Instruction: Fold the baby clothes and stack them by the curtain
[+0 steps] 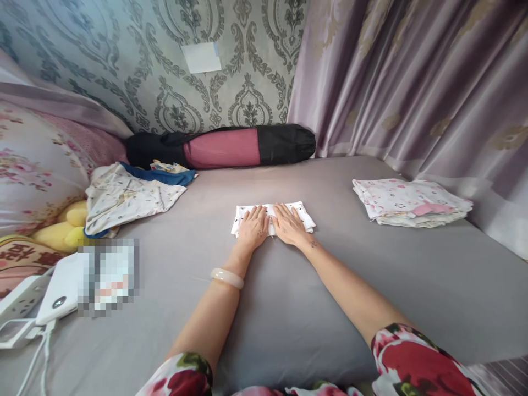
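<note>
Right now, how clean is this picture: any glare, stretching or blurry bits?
Head view: soft daylight-like light, with a sheen on the shiny mauve curtain; outer edges look stretched, wide-angle style; a pixelated patch covers one end of the white rectangular device; left hand and right hand look fairly sharp.

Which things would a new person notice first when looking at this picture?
Probably the two bare hands, left and right, lying flat side by side on a folded white printed cloth mid-bed. Next, the long black-and-pink bag along the wall. Then the shiny mauve curtain, filling the upper right.
</note>
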Available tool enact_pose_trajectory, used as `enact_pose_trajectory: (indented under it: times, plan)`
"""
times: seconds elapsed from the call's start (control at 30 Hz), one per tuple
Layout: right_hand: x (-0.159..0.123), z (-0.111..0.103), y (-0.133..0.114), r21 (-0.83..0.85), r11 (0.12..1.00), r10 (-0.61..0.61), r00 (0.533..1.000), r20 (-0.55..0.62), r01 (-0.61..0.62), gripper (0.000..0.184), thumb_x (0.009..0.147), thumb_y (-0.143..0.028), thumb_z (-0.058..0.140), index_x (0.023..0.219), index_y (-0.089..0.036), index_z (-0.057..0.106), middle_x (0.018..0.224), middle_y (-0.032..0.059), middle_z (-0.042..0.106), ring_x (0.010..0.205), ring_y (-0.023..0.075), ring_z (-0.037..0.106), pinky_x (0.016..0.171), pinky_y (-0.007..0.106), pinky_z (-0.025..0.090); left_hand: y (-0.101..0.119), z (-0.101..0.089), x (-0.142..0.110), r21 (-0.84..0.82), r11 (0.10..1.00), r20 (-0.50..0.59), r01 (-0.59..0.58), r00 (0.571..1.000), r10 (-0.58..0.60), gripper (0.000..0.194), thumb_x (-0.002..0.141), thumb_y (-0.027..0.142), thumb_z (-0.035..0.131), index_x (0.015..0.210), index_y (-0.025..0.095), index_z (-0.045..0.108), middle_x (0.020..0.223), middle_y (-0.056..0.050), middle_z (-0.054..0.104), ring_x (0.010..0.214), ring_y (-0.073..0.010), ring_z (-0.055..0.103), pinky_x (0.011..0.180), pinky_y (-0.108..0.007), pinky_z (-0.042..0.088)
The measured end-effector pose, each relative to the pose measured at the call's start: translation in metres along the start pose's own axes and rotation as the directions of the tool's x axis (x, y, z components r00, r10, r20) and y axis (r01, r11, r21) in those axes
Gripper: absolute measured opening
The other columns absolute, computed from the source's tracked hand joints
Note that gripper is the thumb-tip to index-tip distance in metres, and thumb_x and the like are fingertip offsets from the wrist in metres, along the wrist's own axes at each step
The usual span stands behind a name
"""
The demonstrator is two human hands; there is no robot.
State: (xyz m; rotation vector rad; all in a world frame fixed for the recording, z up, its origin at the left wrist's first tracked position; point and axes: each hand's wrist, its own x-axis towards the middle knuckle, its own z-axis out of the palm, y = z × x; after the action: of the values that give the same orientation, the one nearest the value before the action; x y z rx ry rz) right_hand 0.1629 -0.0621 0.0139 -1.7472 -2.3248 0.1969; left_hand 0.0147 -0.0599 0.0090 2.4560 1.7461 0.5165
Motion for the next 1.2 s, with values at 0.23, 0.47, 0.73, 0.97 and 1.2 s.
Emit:
enact_pose_trajectory:
  times: [0.23, 0.47, 0.73, 0.97, 1.2]
  plan:
    - [0.0, 0.001, -0.002, 0.002, 1.0, 0.007, 1.0, -0.02, -0.007, 0.055, 0.1, -0.032, 0.022, 0.148, -0.011, 0.037, 0.155, 0.0103, 0.034, 0.146, 0.0225, 0.024, 0.12, 0.045, 0.011, 0.001, -0.001, 0.0, 0.035, 0.999, 0.018, 0.007, 1.0, -0.008, 0.049, 0.1, 0.033, 0.028, 0.141, 0.013, 0.045, 0.148, -0.013, 0.046, 0.141, -0.0259, 0.037, 0.117, -0.045, 0.025]
    - [-0.005, -0.001, -0.002, 0.002, 0.997, 0.08, 0.99, -0.118, -0.08, 0.055, 0.1, -0.033, 0.023, 0.147, -0.009, 0.039, 0.155, 0.0117, 0.035, 0.146, 0.0228, 0.022, 0.12, 0.046, 0.005, -0.004, 0.004, -0.001, -0.155, 0.988, -0.173, 0.008, 0.984, -0.035, 0.046, 0.097, 0.035, 0.033, 0.132, 0.014, 0.054, 0.141, -0.018, 0.053, 0.14, -0.0316, 0.037, 0.116, -0.053, 0.02]
    - [-0.004, 0.006, 0.002, -0.002, 0.991, 0.131, 0.987, -0.096, -0.132, 0.057, 0.1, -0.034, 0.023, 0.147, -0.006, 0.039, 0.154, 0.0131, 0.035, 0.145, 0.0239, 0.024, 0.12, 0.044, 0.006, -0.007, 0.008, -0.002, -0.159, 0.986, -0.145, 0.05, 0.987, -0.073, 0.052, 0.096, 0.039, 0.032, 0.134, 0.009, 0.052, 0.141, -0.021, 0.052, 0.14, -0.0347, 0.036, 0.116, -0.054, 0.018]
    - [-0.005, 0.002, 0.001, 0.016, 0.989, 0.149, 0.983, -0.103, -0.148, 0.057, 0.1, -0.033, 0.023, 0.146, -0.005, 0.04, 0.154, 0.0138, 0.035, 0.145, 0.0242, 0.024, 0.119, 0.044, 0.006, -0.006, 0.006, -0.002, -0.092, 0.994, -0.144, 0.062, 0.987, -0.074, 0.054, 0.097, 0.038, 0.029, 0.133, 0.006, 0.053, 0.14, -0.022, 0.052, 0.14, -0.035, 0.036, 0.116, -0.053, 0.018]
    - [-0.005, -0.002, 0.003, 0.014, 0.967, 0.256, 0.96, -0.111, -0.256, 0.059, 0.099, -0.033, 0.022, 0.147, -0.001, 0.037, 0.155, 0.0173, 0.031, 0.146, 0.0279, 0.019, 0.118, 0.049, 0.003, -0.008, 0.006, -0.005, -0.075, 0.989, -0.161, 0.124, 0.978, -0.135, 0.054, 0.097, 0.039, 0.031, 0.135, 0.008, 0.053, 0.14, -0.022, 0.052, 0.141, -0.0353, 0.034, 0.117, -0.055, 0.014]
